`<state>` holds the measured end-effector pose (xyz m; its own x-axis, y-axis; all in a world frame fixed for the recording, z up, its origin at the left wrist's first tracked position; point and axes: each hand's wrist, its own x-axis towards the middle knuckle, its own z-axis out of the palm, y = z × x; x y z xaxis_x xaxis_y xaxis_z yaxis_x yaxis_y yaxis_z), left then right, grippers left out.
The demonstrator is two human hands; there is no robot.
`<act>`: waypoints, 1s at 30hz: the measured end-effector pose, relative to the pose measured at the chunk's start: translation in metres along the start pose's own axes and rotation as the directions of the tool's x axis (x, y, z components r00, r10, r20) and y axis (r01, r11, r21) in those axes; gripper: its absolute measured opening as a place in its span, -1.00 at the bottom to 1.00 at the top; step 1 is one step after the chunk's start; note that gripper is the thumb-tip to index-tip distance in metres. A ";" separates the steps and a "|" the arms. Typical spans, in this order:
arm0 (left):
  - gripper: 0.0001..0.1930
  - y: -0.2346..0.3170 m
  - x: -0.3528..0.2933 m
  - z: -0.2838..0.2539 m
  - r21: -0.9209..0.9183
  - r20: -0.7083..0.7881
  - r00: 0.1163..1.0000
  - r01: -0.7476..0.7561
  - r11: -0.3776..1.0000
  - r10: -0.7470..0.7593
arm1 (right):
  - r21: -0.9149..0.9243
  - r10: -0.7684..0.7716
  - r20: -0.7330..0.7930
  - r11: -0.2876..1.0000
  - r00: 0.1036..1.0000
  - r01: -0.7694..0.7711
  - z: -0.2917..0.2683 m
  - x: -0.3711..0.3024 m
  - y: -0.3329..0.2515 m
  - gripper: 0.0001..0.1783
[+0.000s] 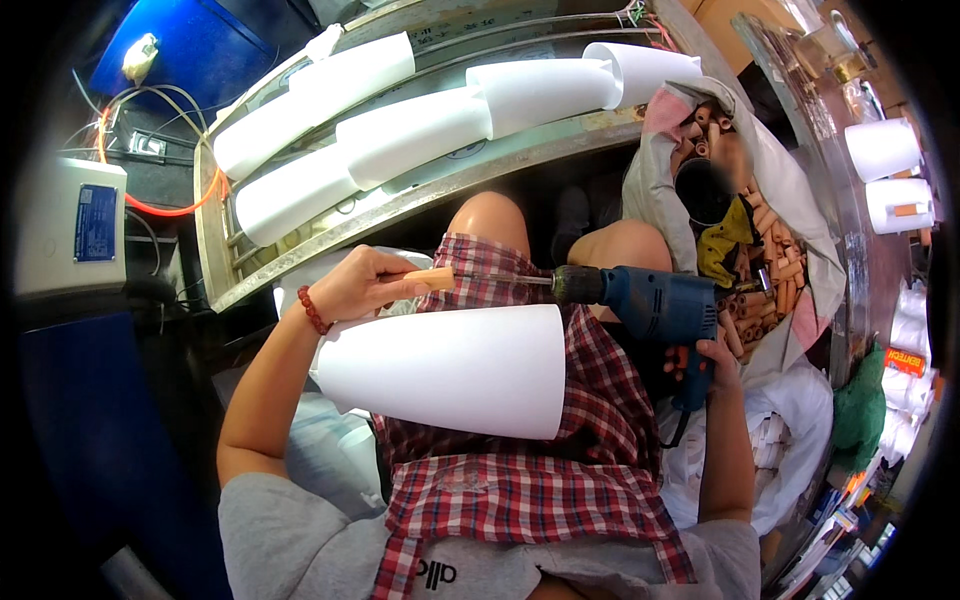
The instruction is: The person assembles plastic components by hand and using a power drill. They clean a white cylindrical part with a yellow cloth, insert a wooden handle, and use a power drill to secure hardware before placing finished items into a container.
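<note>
My left hand [365, 287], wearing a beaded bracelet, pinches a short tan tube-like piece [434, 278] between thumb and fingers. In my right hand [706, 364] is the handle of a blue power drill [655, 302]. Its chuck [577, 284] and long thin bit [508, 280] point left, toward the tan piece; whether the bit tip enters it I cannot tell. A large white tapered sleeve [450, 370] lies on its side across my lap, its narrow end by my left wrist.
A metal-edged bench [400, 195] ahead bears several white tapered sleeves [412, 135]. An open sack [650, 165] on the right holds many brown tubes [785, 240], a yellow-and-black glove [728, 245] and a dark cup [703, 192]. An orange hose [160, 208] curves at far left.
</note>
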<state>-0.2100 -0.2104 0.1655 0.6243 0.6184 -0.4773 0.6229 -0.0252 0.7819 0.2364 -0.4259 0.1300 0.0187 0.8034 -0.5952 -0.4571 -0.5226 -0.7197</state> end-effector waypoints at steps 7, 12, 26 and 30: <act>-0.68 0.021 0.012 0.002 0.114 0.058 0.998 -0.028 0.993 0.022 | 0.062 0.014 0.048 0.998 0.999 -0.017 -0.009 0.001 0.006 -0.27; -0.71 0.039 0.020 0.008 0.174 0.115 0.993 -0.012 0.985 -0.008 | 0.097 0.025 0.147 0.994 0.989 -0.040 -0.008 0.007 0.004 -0.27; -0.73 0.075 0.027 0.019 0.303 0.132 0.987 -0.128 0.944 0.091 | 0.070 -0.004 0.181 0.998 0.984 -0.009 -0.001 0.012 0.002 -0.54; -0.72 0.077 0.023 0.024 0.313 0.114 0.989 -0.124 0.942 0.092 | 0.078 -0.037 0.214 0.997 0.976 0.021 -0.002 0.014 0.006 -0.56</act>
<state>-0.1367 -0.2169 0.2058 0.7290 0.5196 -0.4457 0.6565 -0.3462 0.6702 0.2351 -0.4184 0.1165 -0.1548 0.8646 -0.4780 -0.5242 -0.4820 -0.7020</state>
